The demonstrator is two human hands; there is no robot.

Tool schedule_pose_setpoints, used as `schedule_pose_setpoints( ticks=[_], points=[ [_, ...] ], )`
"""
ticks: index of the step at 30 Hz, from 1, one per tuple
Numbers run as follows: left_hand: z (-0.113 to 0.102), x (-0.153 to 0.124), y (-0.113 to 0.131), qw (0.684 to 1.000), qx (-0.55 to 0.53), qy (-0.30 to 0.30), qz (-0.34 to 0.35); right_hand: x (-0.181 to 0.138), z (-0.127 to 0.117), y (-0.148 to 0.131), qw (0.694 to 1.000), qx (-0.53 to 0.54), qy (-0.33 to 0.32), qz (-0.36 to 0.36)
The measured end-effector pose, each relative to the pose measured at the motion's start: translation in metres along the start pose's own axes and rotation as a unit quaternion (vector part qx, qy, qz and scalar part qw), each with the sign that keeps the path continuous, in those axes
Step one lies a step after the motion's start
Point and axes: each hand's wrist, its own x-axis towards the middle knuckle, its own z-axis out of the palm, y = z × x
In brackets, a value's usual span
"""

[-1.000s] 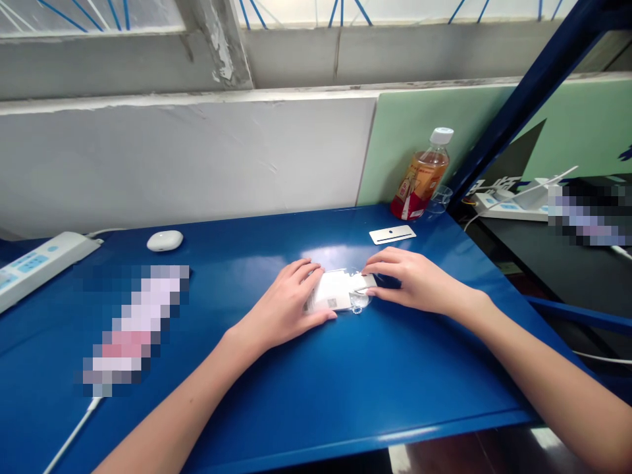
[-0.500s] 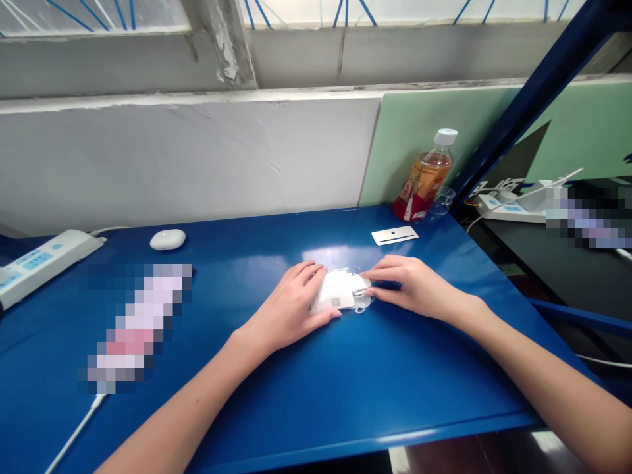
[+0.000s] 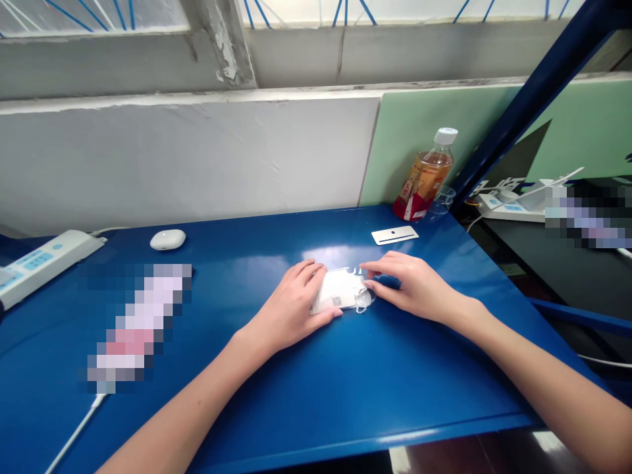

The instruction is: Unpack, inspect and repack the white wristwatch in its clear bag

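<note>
A small flat white packet [image 3: 337, 290] in clear, crinkled plastic lies on the blue table, with a small dark square printed near its lower edge. My left hand [image 3: 297, 299] grips its left end, fingers along the far side and thumb along the near edge. At the other end, my right hand [image 3: 407, 280] has thumb and forefinger bent together at the loose clear plastic wrapping [image 3: 364, 299]. Part of the packet is hidden under my left fingers. Beyond my right hand lies a white card [image 3: 395, 235] with a dark dot and a long slot.
A capped drink bottle [image 3: 425, 178] stands at the back right corner. On the left are a white earbud case [image 3: 168, 239], a blurred-out phone [image 3: 143, 322] on a white cable, and a power strip [image 3: 49, 262]. A blue metal post [image 3: 530, 99] rises at the right.
My right fingertips have shifted slightly up along the packet's right end, and the plastic there looks more crumpled. My left hand has stayed almost still on the packet.
</note>
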Motion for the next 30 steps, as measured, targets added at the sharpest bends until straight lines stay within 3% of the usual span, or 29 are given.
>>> schedule_pose_setpoints(
  ticks=[5, 12, 20, 30],
  points=[
    [0.000, 0.000, 0.001, 1.000, 0.009, -0.004, 0.006, 0.000, -0.009, -0.007, 0.998, 0.006, -0.060, 0.017],
    [0.003, 0.001, 0.003, 1.000, 0.020, 0.009, 0.015, -0.002, -0.001, -0.014, 0.996, 0.062, -0.055, 0.029],
    [0.004, 0.003, 0.004, 0.999, 0.026, 0.007, 0.019, -0.008, 0.010, -0.017, 0.972, 0.208, -0.080, 0.078],
    [0.001, 0.002, 0.011, 0.987, 0.088, -0.128, -0.036, -0.006, 0.004, -0.020, 0.961, 0.224, -0.122, 0.110]
  ],
)
